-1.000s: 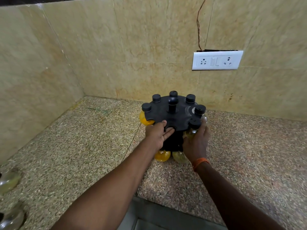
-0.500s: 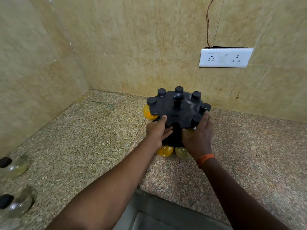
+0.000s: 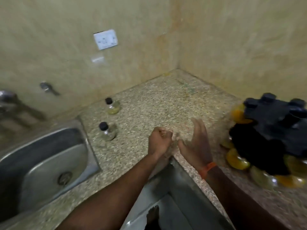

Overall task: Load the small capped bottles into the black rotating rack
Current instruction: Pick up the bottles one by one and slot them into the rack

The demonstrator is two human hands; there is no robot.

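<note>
Head view: motion blur softens the whole frame, and the right edge cuts off the black rotating rack (image 3: 272, 130), so only its left part shows. It stands on the speckled stone counter (image 3: 149, 105), near the corner of the tiled walls. Its top disc faces up, with black caps on it and yellow and orange round bottle bodies hanging beneath. How many slots are filled cannot be counted.

Two small capped bottles are not yet loaded. They sit well apart from the rack, on the counter beside the steel sink (image 3: 86, 143). The far bottle (image 3: 113, 107) holds a little yellowish liquid, while the near bottle (image 3: 108, 133) looks clear. Both appear to stand upright, long axis vertical and black caps on top, though the blur leaves that uncertain.

Between bottles and rack, the person's left hand (image 3: 159, 140) hangs over the counter with fingers curled into a fist, nothing visible in it. The right hand (image 3: 196, 143), an orange band (image 3: 208, 168) at its wrist, is held edge-on with fingers straight and close together, thumb apart, touching nothing.

A white socket plate (image 3: 105, 39) sits on the wall. A metal tap (image 3: 10, 98) is cut off at the left edge.
</note>
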